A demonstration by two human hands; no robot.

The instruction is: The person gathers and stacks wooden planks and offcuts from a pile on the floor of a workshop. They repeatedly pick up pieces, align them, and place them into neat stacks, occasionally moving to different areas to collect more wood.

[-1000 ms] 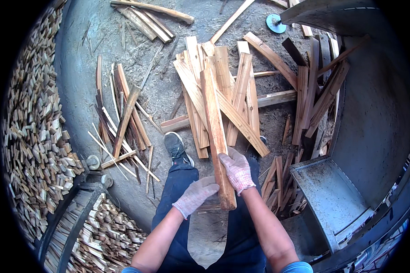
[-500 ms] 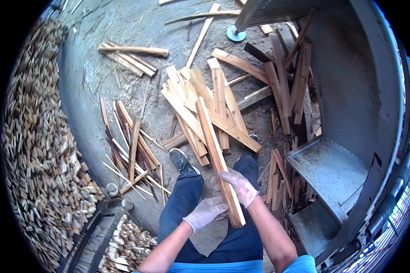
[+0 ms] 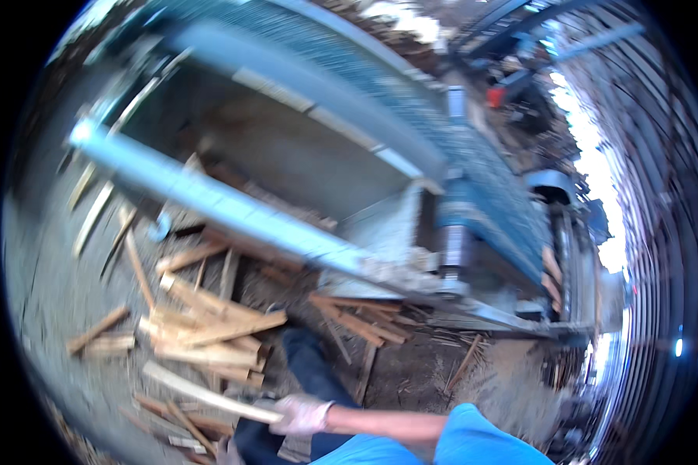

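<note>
A long pale wooden plank (image 3: 209,394) slants out to the left from my right hand (image 3: 301,415). The gloved fingers of that hand are closed round its near end, in front of my dark trousers. At the lower edge, only a small blurred part of my gloved left hand (image 3: 229,451) shows, and its fingers cannot be made out. Beyond the plank lies a loose pile of sawn wood pieces (image 3: 209,325) on the floor. Darker wood strips (image 3: 186,422) lie close to my left hand.
A large machine with a blue-grey metal frame (image 3: 233,209) and an open trough stretches across the far side. More wood pieces (image 3: 361,318) lie beneath its near edge. A short stack of sticks (image 3: 105,333) sits at the left. Corrugated metal walling (image 3: 667,232) rises at the right.
My view has swung to the right, bringing the machine across the middle. The plank, upright before me earlier, now points left from my right hand. My left hand has slipped to the lower edge.
</note>
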